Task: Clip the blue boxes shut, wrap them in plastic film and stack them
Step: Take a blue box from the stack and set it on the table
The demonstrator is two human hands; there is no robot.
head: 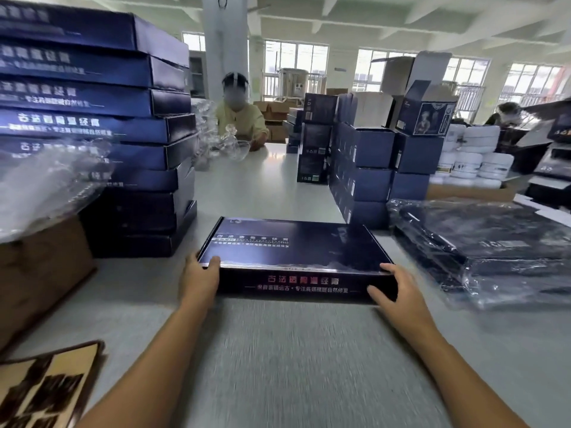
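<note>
We grip the flat dark-blue cardboard box (293, 257) at its near corners, left hand (199, 278) and right hand (400, 291); left fingers mostly hidden.

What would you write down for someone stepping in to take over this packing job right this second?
Hands: the left hand grips the near left corner of the blue box; the right hand holds its near right corner.
The box lies flat and closed on the table, with no film visible on it.
Done: wrapped boxes lie in film on the right.
Left: wrap this box and stack it. The tall stack on the left looks unwrapped, so it probably waits too. Loose film lies over the carton at far left.
</note>
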